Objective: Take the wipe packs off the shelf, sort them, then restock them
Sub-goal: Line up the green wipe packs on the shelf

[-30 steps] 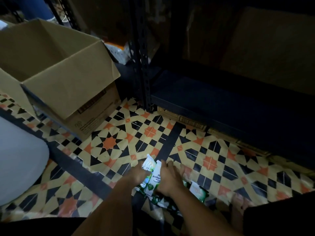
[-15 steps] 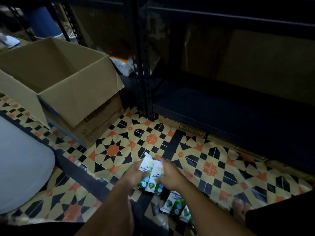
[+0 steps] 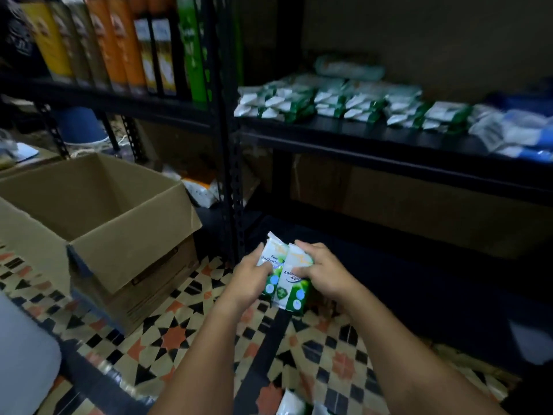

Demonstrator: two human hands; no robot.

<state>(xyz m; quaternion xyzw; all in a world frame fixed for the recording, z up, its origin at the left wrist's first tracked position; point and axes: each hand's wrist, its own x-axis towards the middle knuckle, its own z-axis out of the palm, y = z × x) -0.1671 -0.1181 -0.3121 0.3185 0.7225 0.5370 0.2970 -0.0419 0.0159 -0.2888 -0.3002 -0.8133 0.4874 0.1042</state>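
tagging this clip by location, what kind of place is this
Probably a shop stockroom: black metal shelving stacked with green wipe packs, tall product boxes lined up alongside, and an open cardboard box on the tiled floor.

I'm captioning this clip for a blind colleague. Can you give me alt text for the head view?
Left hand and right hand hold two green wipe packs together above a patterned floor. More packs line a dark shelf; an open cardboard box sits left.
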